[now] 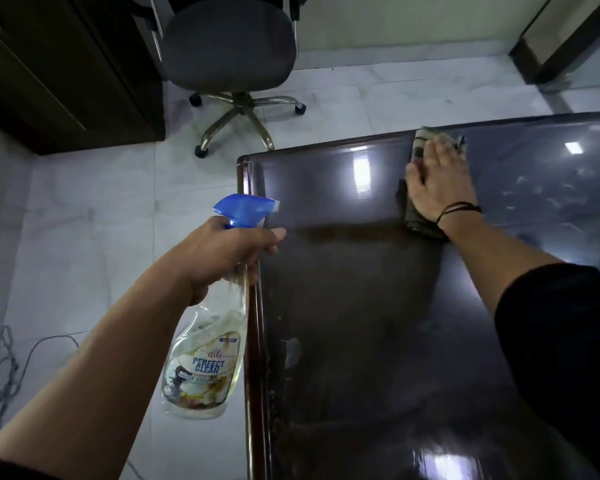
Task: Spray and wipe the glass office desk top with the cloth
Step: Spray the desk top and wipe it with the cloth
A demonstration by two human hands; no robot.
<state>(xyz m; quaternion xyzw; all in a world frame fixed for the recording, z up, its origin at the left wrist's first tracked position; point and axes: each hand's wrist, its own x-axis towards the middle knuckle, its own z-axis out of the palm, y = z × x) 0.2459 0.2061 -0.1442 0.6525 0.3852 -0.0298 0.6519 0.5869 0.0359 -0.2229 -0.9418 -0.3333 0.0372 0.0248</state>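
The wiping step is in hand. The right hand [439,183] lies flat with straight fingers on the folded grey-green cloth [419,216], pressing it onto the glass worktop [343,306] close to the far edge, some way in from the far left corner. That grip is open — it pushes the cloth rather than clutching it.

The left hand [222,252] is wrapped round the neck of the spray bottle [205,368], a clear bottle with a blue trigger head and a "Perfect Clean" label. It is held off the left edge of the worktop, above the tiled floor [84,209], with its nozzle pointing towards the glass.

To the right of the cloth the glass shows pale smears and droplets — most likely cleaner not yet wiped. The glass near the left edge shows streaks too.

Judging from this, the next move calls for flat, even pressure, sweeping the cloth along the far edge to the right into the smeared patch, then working back in overlapping passes. The bottle should stay clear until a dry stretch needs another spray.

An office chair [229,50] stands beyond the far left corner.
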